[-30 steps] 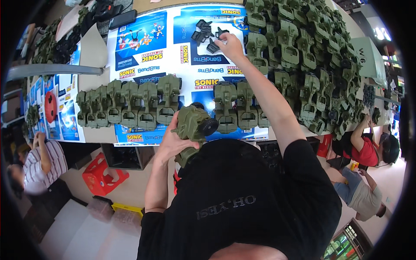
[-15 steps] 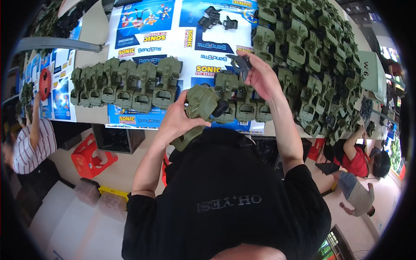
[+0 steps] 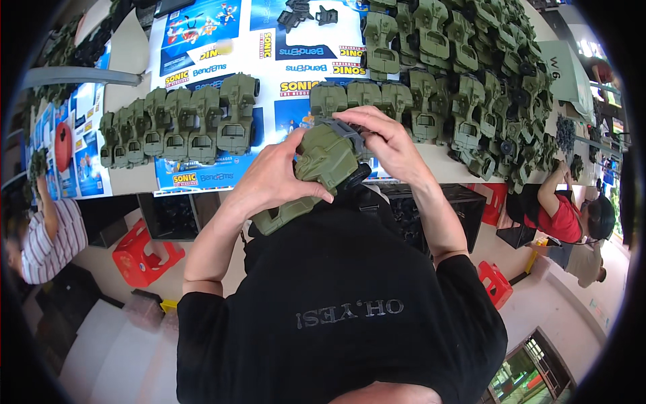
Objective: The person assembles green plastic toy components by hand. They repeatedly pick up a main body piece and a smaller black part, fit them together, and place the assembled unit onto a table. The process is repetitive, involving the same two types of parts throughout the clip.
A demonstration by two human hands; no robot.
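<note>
A green toy truck body (image 3: 328,156) with a dark wheel (image 3: 356,176) is held at the table's near edge, close to my chest. My left hand (image 3: 272,178) grips it, the thumb across its side. A dark grey plastic part (image 3: 351,135) lies against the front end of the truck. The fingers of my right hand (image 3: 387,139) are closed on that part, pressing it to the truck. Just how the two pieces meet is hidden by my fingers.
A row of green toy trucks (image 3: 178,124) stands left, and a big cluster of them (image 3: 464,81) fills the right. Dark loose parts (image 3: 306,15) lie at the back on the printed sheets (image 3: 262,60). Red stools (image 3: 145,252) stand below. People work at both sides.
My right hand has come down and left, bringing the grey part from above the table onto the truck. My left hand still holds the truck.
</note>
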